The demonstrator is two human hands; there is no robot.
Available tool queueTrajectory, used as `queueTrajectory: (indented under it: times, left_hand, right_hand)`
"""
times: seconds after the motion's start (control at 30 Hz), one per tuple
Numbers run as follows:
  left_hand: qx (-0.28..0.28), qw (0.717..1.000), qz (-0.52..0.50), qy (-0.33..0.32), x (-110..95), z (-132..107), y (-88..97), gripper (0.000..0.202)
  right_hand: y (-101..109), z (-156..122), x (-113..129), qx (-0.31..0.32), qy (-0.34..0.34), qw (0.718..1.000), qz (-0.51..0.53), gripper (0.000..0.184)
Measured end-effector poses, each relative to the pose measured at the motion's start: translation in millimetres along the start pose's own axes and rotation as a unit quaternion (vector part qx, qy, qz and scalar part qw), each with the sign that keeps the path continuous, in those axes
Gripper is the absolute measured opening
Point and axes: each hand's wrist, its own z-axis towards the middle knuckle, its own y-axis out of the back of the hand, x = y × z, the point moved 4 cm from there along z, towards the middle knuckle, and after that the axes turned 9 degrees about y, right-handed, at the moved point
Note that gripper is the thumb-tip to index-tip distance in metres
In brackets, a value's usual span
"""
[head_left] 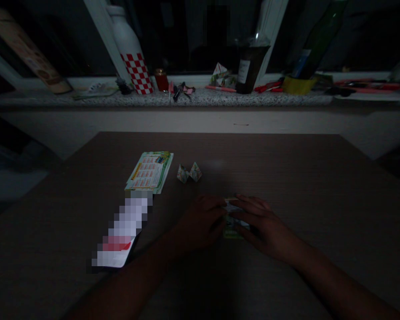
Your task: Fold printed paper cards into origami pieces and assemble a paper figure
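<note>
A small printed sheet of paper (234, 233), green along its near edge, lies flat on the table between my hands and is partly covered by them. My left hand (202, 222) is closed at the sheet's left edge, with bent fingers pressed together on it. Across the sheet from the right, my right hand (262, 218) lies with its fingers stretched out and slightly apart. A folded paper figure with two pointed parts (189, 173) stands beyond my left hand. Dim light hides details of the fingertips.
Left on the brown table (303, 178) lies a stack of printed calendar sheets (150, 171), with a lit phone (120, 235) nearer me. The windowsill (200, 98) holds a red-checked white bottle (135, 62), a dark labelled container (250, 66) and a green bottle (323, 35).
</note>
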Motion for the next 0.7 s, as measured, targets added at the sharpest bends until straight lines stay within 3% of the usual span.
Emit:
queueTrajectory:
  times: [0.2,0.47,0.7]
  left_hand:
    - [0.049,0.998,0.015,-0.048,-8.7,2.0,-3.1,0.019]
    - [0.070,0.997,0.028,-0.031,-8.7,2.2,-2.1,0.020]
    - [0.079,0.996,0.022,-0.022,-8.9,3.0,0.8,0.017]
  right_hand:
    - [-2.2,-1.9,-2.6,0.009,0.002,1.000,-0.002,0.035]
    - [-0.6,-1.0,-1.0,-0.007,-0.003,1.000,-0.001,0.035]
    - [0.6,-3.8,-5.1,-0.036,-0.024,0.999,-0.009,0.019]
